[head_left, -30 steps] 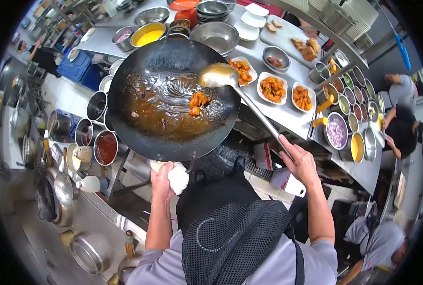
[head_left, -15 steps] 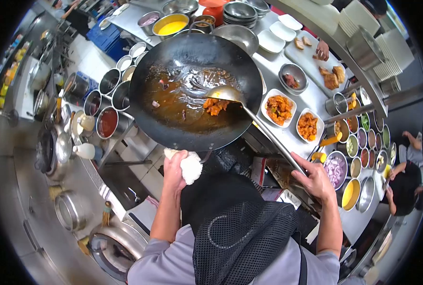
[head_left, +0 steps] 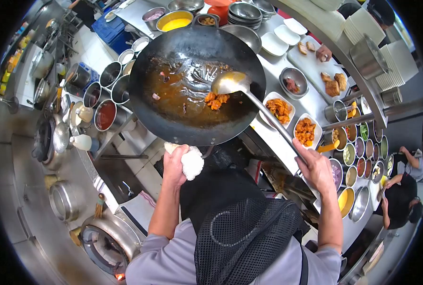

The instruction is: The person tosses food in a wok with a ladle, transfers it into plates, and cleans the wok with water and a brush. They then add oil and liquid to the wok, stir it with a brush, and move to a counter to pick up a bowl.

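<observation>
My left hand (head_left: 174, 167) is closed round a white cloth (head_left: 192, 163) at the near rim of a large black wok (head_left: 197, 45). The wok handle there is mostly hidden by the cloth. My right hand (head_left: 315, 166) grips the long handle of a metal ladle (head_left: 231, 83). The ladle's bowl is inside the wok, above a small clump of orange-red food pieces (head_left: 216, 100). Brown oily sauce (head_left: 180, 111) coats the wok's inside. Right of the wok, two white dishes hold similar food (head_left: 279, 110) (head_left: 306, 130).
Metal pots, one with red sauce (head_left: 106, 115), stand left of the wok. At right are several ingredient containers (head_left: 349, 154) and a cutting board (head_left: 306, 64) with meat, near another person's hand (head_left: 323, 53). A burner (head_left: 104, 249) shows a small flame at lower left. Other people stand at far right.
The ladle's bowl has moved slightly right and up, off part of the food clump. My right hand has shifted a little. The view has turned slightly.
</observation>
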Available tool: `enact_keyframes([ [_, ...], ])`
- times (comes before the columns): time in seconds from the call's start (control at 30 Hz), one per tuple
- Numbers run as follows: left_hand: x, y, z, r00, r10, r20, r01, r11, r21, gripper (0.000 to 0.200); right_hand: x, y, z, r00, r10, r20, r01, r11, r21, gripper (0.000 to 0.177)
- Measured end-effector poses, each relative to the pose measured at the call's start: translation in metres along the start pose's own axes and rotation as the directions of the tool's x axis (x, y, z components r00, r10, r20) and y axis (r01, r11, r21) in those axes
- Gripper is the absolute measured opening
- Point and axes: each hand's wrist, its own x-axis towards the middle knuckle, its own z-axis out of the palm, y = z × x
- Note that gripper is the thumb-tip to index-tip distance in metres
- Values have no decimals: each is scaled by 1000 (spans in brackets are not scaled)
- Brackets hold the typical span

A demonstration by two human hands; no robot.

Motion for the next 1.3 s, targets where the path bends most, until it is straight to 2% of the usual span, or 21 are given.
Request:
enact_keyframes([
  [0.13, 1, 6, 5, 1000, -1, -10, 1, 1000, 20, 10, 14, 14, -11, 998, -33, 56, 44, 976, -215, 55],
  [0.3, 6, 6, 1, 1000, -7, 0, 7, 1000, 18, 10, 12, 17, -32, 992, -58, 109, 85, 960, -267, 56],
  [0.43, 9, 4, 4, 999, -33, 38, 33, 999, -5, 12, 8, 7, -29, 991, -42, 131, 59, 989, -134, 55],
  [0.5, 10, 4, 8, 998, -43, 45, 44, 999, -14, 13, 6, 6, -12, 994, -72, 82, 69, 997, 35, 55],
  [0.57, 10, 4, 14, 1000, -12, -19, 12, 1000, 2, 13, 4, 5, -7, 996, -59, 69, 55, 997, 60, 56],
  [0.63, 11, 7, 19, 1000, -6, -8, 6, 999, 36, 13, -2, 3, -12, 988, -21, 150, 32, 997, -72, 57],
  [0.7, 13, 8, 25, 1000, -2, -5, 3, 997, 73, 12, -10, 12, -13, 994, -6, 112, 20, 993, -120, 61],
  [0.83, 24, 0, 33, 1000, 18, 17, -19, 996, 90, 8, -25, 33, -23, 998, -48, 48, 62, 939, -338, 69],
  [1.0, 35, -16, 54, 997, 77, -20, -75, 994, 85, 11, -55, 60, -42, 999, -21, -47, 2, 925, -379, 65],
  [1.1, 38, -18, 63, 994, 102, -26, -97, 983, 154, 13, -77, 70, -52, 996, 39, -81, -69, 904, -423, 60],
  [1.17, 40, -21, 67, 983, 185, -20, -177, 963, 202, 6, -90, 77, -57, 993, 90, -77, -113, 907, -405, 60],
  [1.3, 38, -22, 73, 980, 198, -17, -190, 959, 209, 6, -108, 90, -58, 989, 115, -89, -141, 906, -400, 62],
])
